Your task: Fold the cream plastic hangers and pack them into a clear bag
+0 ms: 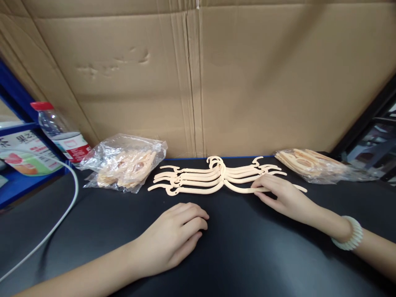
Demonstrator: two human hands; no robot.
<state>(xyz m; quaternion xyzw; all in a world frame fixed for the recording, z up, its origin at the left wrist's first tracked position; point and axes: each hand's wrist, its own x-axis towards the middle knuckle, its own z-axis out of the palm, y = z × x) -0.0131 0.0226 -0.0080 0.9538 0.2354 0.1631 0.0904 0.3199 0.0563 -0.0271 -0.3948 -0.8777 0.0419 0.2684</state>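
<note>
The right hand is reaching over the far right part of the table, palm down, and its thumb and fingers are pinching the right arm of the nearest hanger. Its wrist is wearing a pale beaded bracelet, and its arm is coming in from the near right. The left hand is lying low over the near middle, back up, its fingers bending softly and pointing right. Its thumb is hiding, so I cannot tell if it is pressing on anything underneath.

The nearest hanger is lying in front of more peach hangers, which are making a row in the far middle, with their hooks bunching together. On the left a clear bag is holding peach pieces, and on the far right another bag is holding more.

Everything here is resting on a smooth black table. Tall brown cardboard is standing along the far side. On the far left, a bottle with a red cap is leaning near a blue shelf, and a white cord is curving toward the near left.
</note>
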